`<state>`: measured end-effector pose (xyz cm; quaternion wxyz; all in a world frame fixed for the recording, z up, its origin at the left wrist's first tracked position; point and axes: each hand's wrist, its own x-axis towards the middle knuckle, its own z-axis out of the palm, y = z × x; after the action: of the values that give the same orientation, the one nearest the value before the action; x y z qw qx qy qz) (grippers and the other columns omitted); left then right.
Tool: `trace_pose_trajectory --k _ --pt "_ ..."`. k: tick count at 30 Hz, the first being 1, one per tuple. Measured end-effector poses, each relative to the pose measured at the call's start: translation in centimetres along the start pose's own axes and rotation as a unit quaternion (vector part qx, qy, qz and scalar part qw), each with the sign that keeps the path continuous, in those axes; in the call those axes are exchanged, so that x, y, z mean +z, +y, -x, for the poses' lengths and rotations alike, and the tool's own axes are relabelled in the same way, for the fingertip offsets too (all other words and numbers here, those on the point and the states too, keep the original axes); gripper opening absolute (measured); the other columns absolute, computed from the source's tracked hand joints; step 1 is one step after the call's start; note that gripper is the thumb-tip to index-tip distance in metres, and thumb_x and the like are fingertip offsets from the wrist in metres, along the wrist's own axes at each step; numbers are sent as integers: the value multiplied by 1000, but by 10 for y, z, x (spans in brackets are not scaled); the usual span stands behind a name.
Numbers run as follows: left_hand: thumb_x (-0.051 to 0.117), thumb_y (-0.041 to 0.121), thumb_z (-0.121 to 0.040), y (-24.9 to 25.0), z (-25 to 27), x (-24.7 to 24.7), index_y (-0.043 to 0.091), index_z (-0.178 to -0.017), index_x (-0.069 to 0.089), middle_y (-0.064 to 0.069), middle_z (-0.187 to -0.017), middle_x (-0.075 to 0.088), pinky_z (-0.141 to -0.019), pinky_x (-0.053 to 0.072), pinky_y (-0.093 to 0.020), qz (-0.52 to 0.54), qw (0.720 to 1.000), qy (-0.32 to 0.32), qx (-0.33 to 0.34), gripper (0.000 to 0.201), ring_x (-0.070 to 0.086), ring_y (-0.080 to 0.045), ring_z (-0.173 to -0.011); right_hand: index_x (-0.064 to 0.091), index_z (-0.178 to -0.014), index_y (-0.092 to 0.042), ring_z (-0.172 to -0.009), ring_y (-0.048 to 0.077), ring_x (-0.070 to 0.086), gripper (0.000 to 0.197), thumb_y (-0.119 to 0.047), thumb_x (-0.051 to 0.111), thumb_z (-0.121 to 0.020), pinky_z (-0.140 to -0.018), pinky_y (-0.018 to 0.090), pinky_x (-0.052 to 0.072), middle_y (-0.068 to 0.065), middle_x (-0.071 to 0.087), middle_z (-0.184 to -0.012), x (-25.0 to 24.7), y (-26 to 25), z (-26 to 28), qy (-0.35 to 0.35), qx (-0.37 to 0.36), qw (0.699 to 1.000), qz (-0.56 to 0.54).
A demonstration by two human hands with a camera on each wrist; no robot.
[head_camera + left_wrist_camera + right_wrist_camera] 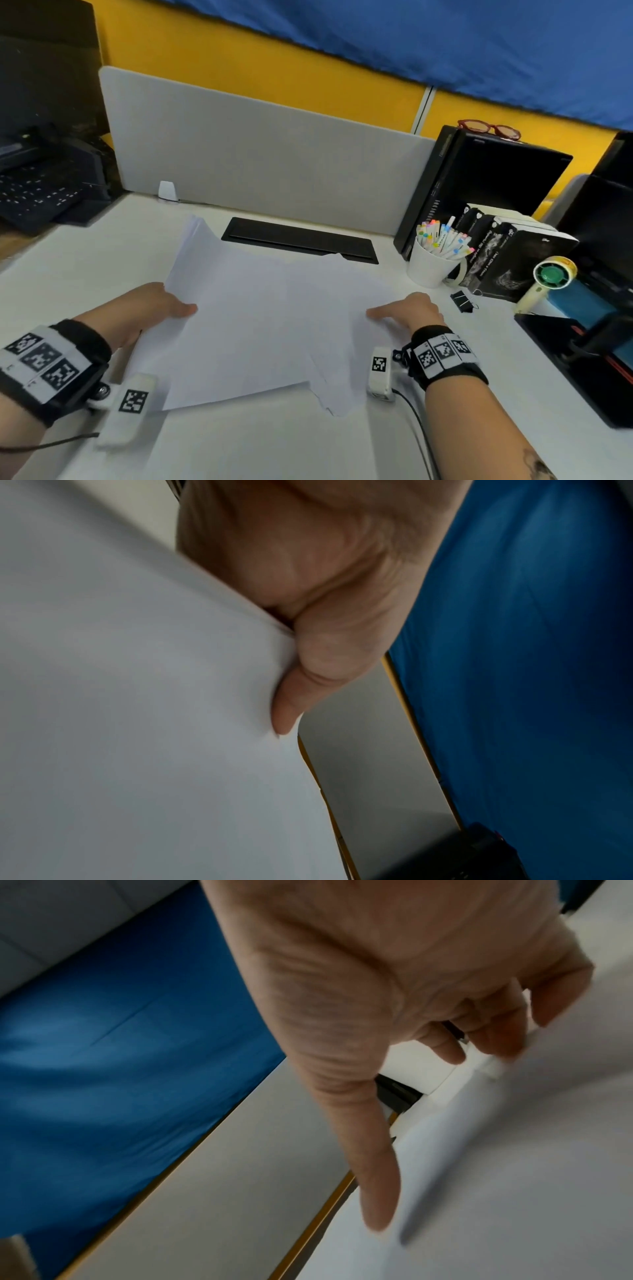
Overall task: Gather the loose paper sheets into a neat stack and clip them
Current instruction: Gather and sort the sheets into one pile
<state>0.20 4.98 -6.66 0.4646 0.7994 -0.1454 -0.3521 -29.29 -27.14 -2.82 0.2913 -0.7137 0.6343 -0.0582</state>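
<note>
Several white paper sheets (257, 325) lie fanned out on the white desk (239, 445). My left hand (171, 306) grips the left bunch at its edge, thumb on top and fingers hidden beneath; that bunch is raised off the desk at its far corner. The left wrist view shows the thumb (291, 710) pressed onto the sheets (137, 696). My right hand (407, 310) rests on the right-hand sheets, thumb (373, 1191) stretched flat on the paper (514, 1177) and fingertips (496, 1039) touching its edge. A black binder clip (464, 301) lies on the desk just right of that hand.
A grey partition (257, 154) closes the back, with a black cable hatch (301, 238) before it. At the right stand a white cup of markers (431, 263), books (507, 253), a small fan (551, 274), a black computer case (486, 178) and a black tray (582, 377). A keyboard (34, 198) sits far left.
</note>
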Motion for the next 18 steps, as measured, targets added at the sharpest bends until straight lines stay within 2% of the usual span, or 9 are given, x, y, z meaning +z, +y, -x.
trace_pose_trajectory --k 2,4,7,10,12,14,16,18 --pt "85 16 -78 1 1 1 -1 -120 64 -24 -105 76 -90 56 -60 12 1000 -5 -9 50 73 -47 -93 49 -129 -5 -128 33 49 102 -46 97 -48 -101 44 49 12 52 -131 2 -4 2 -31 -14 999 24" --pt "78 11 -86 3 4 4 -3 -118 65 -26 -102 76 -90 56 -59 17 1000 -8 -15 37 72 -48 -93 53 -122 -4 -119 33 56 92 -38 99 -50 -96 42 52 11 58 -123 5 -8 5 -59 -30 997 34" --pt "75 8 -88 5 5 9 -6 -116 65 -29 -103 75 -91 55 -60 20 1000 2 -20 33 71 -49 -94 57 -110 -2 -105 33 62 74 -28 99 -55 -89 39 54 12 62 -110 6 -12 8 -73 -38 996 17" --pt "75 7 -88 5 6 11 -7 -116 65 -30 -104 73 -91 55 -60 23 999 9 -26 33 70 -50 -95 59 -103 -3 -99 35 66 73 -24 100 -47 -90 44 56 11 67 -104 11 -17 15 -85 -37 996 -7" --pt "76 7 -86 4 5 11 -7 -117 65 -31 -104 73 -91 55 -63 28 999 15 -29 36 70 -51 -95 59 -104 -4 -99 36 67 74 -24 100 -45 -91 47 56 12 68 -105 13 -22 20 -96 -47 994 6" --pt "77 8 -85 3 5 11 -7 -118 64 -30 -104 74 -90 55 -63 36 999 17 -26 38 71 -51 -94 55 -105 -3 -104 37 65 62 -12 95 -58 -92 47 56 14 65 -106 12 -29 26 -105 -64 992 -8" --pt "77 8 -85 2 6 11 -7 -119 63 -30 -104 74 -86 57 -59 38 999 19 -25 40 71 -49 -92 55 -112 -3 -103 39 65 58 -1 89 -65 -92 50 56 16 65 -111 8 -34 30 -130 -82 987 -57" --pt "76 7 -87 2 7 11 -7 -120 62 -29 -105 73 -81 58 -53 49 998 13 -22 39 71 -47 -90 53 -117 -6 -100 39 64 63 2 88 -65 -90 53 56 15 64 -112 2 -35 32 -138 -94 980 -108"
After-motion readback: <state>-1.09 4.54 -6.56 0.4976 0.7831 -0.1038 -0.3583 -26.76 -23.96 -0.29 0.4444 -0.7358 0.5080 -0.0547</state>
